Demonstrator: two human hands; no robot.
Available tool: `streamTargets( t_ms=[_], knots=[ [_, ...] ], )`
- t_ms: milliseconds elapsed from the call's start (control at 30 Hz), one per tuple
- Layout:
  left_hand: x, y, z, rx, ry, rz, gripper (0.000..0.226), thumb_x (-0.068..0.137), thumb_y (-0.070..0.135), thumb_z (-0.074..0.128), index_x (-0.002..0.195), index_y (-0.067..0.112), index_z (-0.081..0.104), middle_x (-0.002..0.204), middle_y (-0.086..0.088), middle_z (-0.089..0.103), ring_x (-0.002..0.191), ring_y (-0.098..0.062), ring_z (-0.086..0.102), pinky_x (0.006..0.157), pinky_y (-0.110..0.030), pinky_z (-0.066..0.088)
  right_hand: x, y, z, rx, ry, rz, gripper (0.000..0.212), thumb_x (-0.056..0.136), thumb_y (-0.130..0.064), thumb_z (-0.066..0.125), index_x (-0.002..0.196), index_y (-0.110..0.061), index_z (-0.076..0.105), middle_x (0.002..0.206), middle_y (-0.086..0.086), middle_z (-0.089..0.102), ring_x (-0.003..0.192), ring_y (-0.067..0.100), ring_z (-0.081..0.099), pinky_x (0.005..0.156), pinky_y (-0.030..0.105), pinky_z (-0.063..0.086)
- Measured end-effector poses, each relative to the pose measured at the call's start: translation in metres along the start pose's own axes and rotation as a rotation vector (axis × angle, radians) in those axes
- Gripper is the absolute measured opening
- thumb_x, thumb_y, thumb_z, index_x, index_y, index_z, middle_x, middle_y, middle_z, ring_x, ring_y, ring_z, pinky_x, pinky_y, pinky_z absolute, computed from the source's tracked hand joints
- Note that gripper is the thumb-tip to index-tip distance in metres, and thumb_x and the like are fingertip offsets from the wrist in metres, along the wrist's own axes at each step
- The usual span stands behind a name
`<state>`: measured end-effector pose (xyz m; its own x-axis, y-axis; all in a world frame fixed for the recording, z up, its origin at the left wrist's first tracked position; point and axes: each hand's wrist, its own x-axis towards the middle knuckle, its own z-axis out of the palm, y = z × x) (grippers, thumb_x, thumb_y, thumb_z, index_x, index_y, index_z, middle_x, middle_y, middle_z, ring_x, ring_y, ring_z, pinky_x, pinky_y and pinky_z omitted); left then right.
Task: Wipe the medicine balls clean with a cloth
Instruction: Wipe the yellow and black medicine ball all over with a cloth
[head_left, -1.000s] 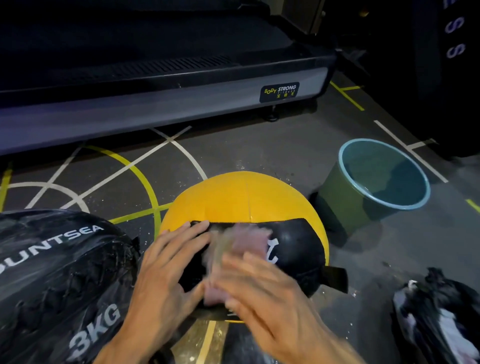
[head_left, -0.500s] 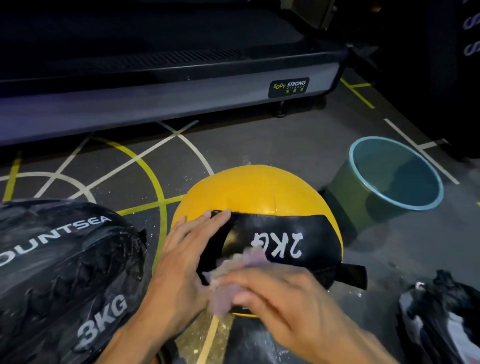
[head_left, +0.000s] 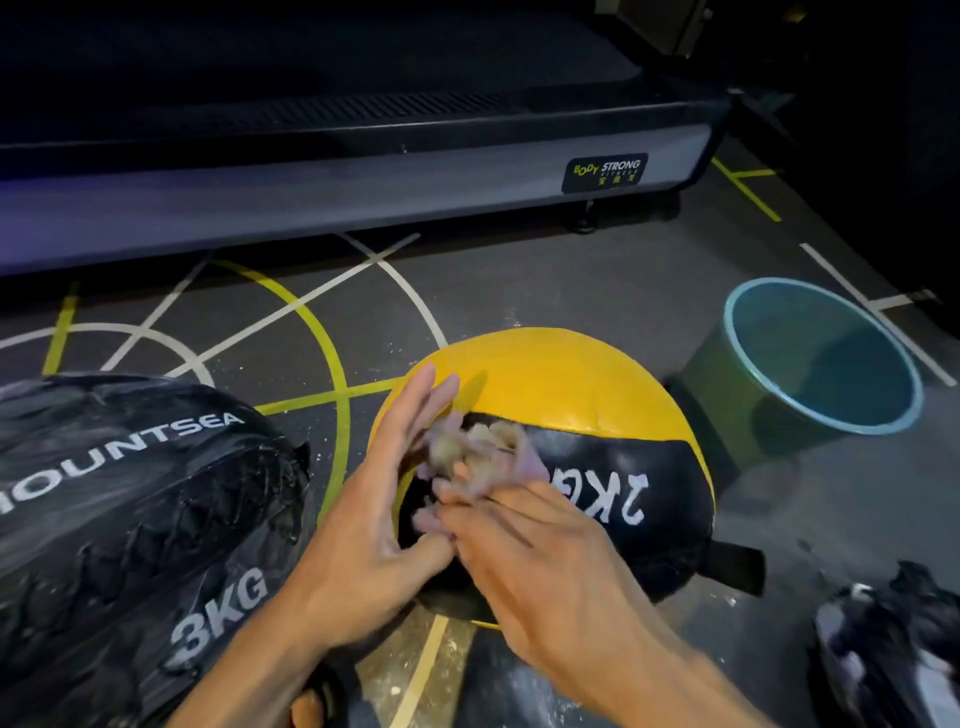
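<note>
Head view: yellow-and-black 2 kg medicine ball (head_left: 561, 384) on the floor (head_left: 519, 280), black band with "2KG" lettering facing the camera. Landmark = this ball.

Cloth (head_left: 483, 457), pale and crumpled, lies on the ball's black band just left of the lettering. It is blurred, so its edges are unclear. Right hand (head_left: 524, 566) reaches in from the near side, its fingers bent onto the cloth and pinching or pressing it; the blur hides which. Left hand (head_left: 379, 514) lies flat against the ball's left flank, fingers straight, pointing up toward the yellow cap, holding nothing.

Key relation: the unwiped-looking stretch of the band runs right of the cloth, across the lettering, so the right hand is the nearer one for the coming stroke. Judgement: sweep rightward along the band while the left hand braces.

Left of the ball, apart from it: black 3 kg ball (head_left: 130, 519). Right and beyond: green bucket (head_left: 727, 395). Near right: dark bag (head_left: 893, 649). Far side: treadmill base (head_left: 311, 197).
</note>
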<state>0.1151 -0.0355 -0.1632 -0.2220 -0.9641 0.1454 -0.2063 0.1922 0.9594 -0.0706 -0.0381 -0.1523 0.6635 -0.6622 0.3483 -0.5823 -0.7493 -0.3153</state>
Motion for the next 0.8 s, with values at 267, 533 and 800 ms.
streamTargets(
  t_ms=[267,533,800],
  knots=[
    [0.014,0.005,0.010,-0.132,-0.078,-0.059,0.110,0.071,-0.012,0.046,0.162,0.035,0.007,0.165,0.018,0.030,0.150,-0.008,0.035,0.102,-0.019,0.044,0.021,0.043,-0.043,0.015,0.227,0.421,0.026,0.107,-0.019,0.048,0.126,-0.025,0.065,0.121,-0.008,0.066,0.112,0.017,0.062,0.096,0.027,0.047],
    [0.019,0.006,0.008,-0.034,-0.063,-0.010,0.086,0.084,-0.002,0.056,0.159,0.030,0.029,0.158,0.011,0.043,0.148,-0.014,0.039,0.115,-0.031,0.036,0.014,0.025,-0.045,0.336,-0.098,0.101,0.036,0.106,-0.018,0.046,0.138,-0.011,0.062,0.148,-0.004,0.055,0.142,0.005,0.044,0.117,0.026,0.036],
    [0.017,-0.002,0.021,0.152,0.090,0.050,0.039,0.102,0.021,0.055,0.140,0.026,0.061,0.156,0.017,0.045,0.147,-0.007,0.040,0.118,-0.028,0.033,-0.014,0.050,-0.034,0.027,0.257,0.430,0.041,0.101,-0.022,0.047,0.139,-0.011,0.060,0.152,-0.001,0.051,0.148,0.015,0.038,0.120,0.041,0.033]
  ],
)
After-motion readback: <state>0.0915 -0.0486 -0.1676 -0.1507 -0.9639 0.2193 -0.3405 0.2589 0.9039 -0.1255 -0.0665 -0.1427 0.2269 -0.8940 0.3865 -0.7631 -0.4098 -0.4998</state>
